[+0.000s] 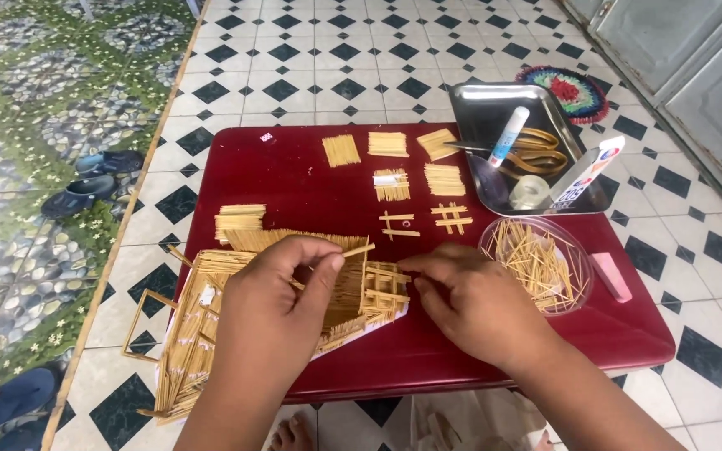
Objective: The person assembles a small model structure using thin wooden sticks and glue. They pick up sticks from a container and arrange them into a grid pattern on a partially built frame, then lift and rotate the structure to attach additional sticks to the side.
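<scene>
Left hand (pixel 273 292) pinches a thin stick (pixel 353 250) between thumb and fingers above the stick house (pixel 294 288), lower centre of frame on the red surface (pixel 311 179). Right hand (pixel 470 296), fingertips pressed together, touches the house's lattice wall (pixel 384 288); the bowl of sticks (pixel 536 263) sits just right.

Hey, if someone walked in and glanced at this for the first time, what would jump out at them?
Probably the toothpick model house at the near edge of the dark red table, with the left hand resting on it and the right hand touching its lattice side. Next, the clear bowl of loose toothpicks to the right, and the metal tray with a glue stick at the far right corner.
</scene>
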